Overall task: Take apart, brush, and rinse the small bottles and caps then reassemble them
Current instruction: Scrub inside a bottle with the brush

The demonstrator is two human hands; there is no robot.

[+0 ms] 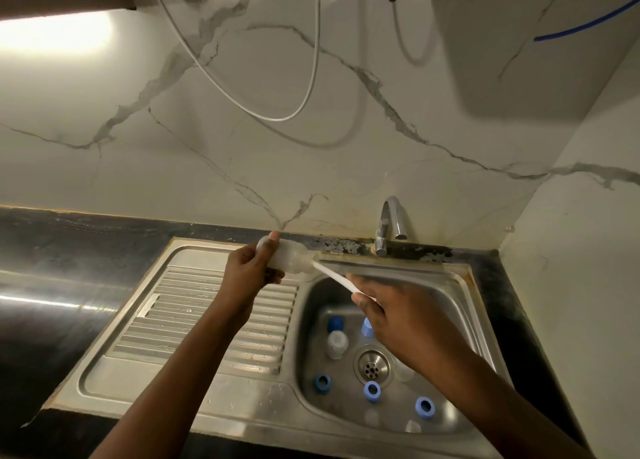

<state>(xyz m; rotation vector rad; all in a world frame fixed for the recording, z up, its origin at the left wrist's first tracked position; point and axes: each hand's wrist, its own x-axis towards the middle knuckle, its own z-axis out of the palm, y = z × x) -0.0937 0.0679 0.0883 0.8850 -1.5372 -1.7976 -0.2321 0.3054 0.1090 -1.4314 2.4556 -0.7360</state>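
Note:
My left hand [247,271] grips a small translucent bottle [289,258] held sideways above the sink's left rim, its mouth pointing right. My right hand [388,306] holds the white handle of a brush [334,276] whose head is inside the bottle's mouth. In the steel sink basin [311,320] lie another clear bottle [337,342] and several blue caps, among them one [322,383] at front left, one [372,389] by the drain and one [425,405] at front right. More pale bottles show faintly along the front wall of the basin.
A ribbed steel drainboard [207,320] lies left of the basin. The chrome tap [393,223] stands at the back with no water running. Dark counter [52,303] surrounds the sink. Cables hang on the marble wall [277,112]. The drain [372,365] sits mid-basin.

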